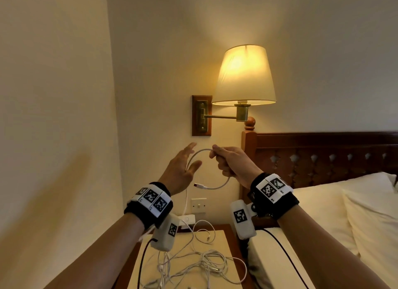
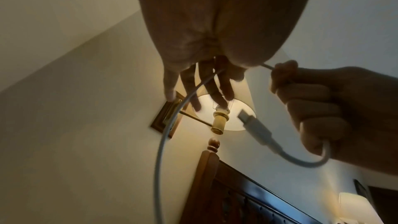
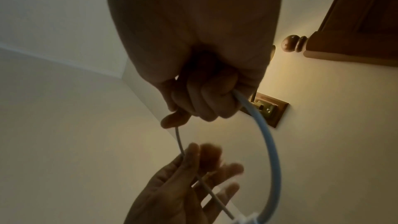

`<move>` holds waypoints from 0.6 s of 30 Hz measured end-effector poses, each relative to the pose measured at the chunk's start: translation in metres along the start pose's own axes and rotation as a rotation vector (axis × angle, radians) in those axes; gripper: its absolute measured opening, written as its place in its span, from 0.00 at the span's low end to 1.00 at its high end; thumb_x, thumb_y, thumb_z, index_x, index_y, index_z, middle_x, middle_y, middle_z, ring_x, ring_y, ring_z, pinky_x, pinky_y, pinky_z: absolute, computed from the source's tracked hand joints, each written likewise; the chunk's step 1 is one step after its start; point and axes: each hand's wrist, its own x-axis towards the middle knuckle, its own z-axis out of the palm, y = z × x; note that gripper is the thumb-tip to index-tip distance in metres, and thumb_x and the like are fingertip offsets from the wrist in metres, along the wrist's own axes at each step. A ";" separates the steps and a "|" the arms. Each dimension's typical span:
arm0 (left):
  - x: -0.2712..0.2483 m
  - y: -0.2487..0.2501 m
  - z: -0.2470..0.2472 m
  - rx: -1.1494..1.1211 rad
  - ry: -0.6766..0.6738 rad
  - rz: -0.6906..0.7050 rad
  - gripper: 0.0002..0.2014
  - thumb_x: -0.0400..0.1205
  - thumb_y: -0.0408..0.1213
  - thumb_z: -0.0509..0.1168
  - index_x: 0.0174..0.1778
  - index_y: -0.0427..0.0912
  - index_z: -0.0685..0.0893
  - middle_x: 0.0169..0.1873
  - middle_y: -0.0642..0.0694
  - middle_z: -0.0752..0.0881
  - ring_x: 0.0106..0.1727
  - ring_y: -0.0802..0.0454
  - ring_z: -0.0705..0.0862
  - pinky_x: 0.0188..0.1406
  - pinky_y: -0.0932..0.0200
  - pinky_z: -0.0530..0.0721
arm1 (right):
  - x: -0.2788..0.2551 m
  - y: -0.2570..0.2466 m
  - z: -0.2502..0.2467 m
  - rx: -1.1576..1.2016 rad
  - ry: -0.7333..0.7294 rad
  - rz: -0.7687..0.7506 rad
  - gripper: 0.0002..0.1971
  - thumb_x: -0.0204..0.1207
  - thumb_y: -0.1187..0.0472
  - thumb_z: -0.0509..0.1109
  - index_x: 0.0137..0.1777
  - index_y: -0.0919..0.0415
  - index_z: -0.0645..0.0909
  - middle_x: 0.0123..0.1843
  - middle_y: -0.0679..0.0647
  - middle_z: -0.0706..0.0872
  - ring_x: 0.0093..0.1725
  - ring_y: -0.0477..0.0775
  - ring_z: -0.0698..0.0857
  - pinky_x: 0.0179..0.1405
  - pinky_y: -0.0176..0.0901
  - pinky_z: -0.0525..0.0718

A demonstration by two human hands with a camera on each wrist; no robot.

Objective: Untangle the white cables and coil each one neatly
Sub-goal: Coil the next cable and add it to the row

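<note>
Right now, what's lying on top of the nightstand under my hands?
A tangle of white cables sprawls across the nightstand, one running up to the left hand. The wrist cameras and forearms cover the nightstand's left and near parts.

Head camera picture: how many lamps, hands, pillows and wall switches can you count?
Lamps: 1, the lit wall lamp
Hands: 2, left hand and right hand
Pillows: 1, the pillow
Wall switches: 1, the wall switch
Total: 5
</note>
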 end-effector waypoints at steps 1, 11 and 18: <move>0.003 0.000 0.001 -0.030 0.002 0.005 0.16 0.88 0.43 0.57 0.71 0.46 0.75 0.63 0.44 0.83 0.64 0.50 0.81 0.66 0.54 0.76 | -0.001 0.000 0.000 0.003 -0.025 0.008 0.16 0.87 0.51 0.58 0.46 0.61 0.81 0.28 0.48 0.66 0.25 0.46 0.63 0.24 0.37 0.62; 0.015 -0.016 -0.017 0.000 0.150 0.075 0.15 0.88 0.44 0.57 0.37 0.44 0.76 0.25 0.54 0.74 0.26 0.58 0.70 0.26 0.70 0.68 | -0.016 0.008 -0.002 0.317 -0.231 0.135 0.17 0.89 0.54 0.53 0.42 0.58 0.77 0.25 0.46 0.63 0.22 0.44 0.60 0.19 0.34 0.60; -0.010 -0.060 -0.013 -0.283 0.119 -0.082 0.17 0.77 0.54 0.66 0.32 0.44 0.80 0.18 0.56 0.72 0.21 0.57 0.68 0.26 0.59 0.72 | -0.012 -0.007 -0.028 0.518 -0.133 0.062 0.15 0.86 0.59 0.51 0.53 0.64 0.79 0.29 0.48 0.60 0.28 0.45 0.55 0.25 0.36 0.56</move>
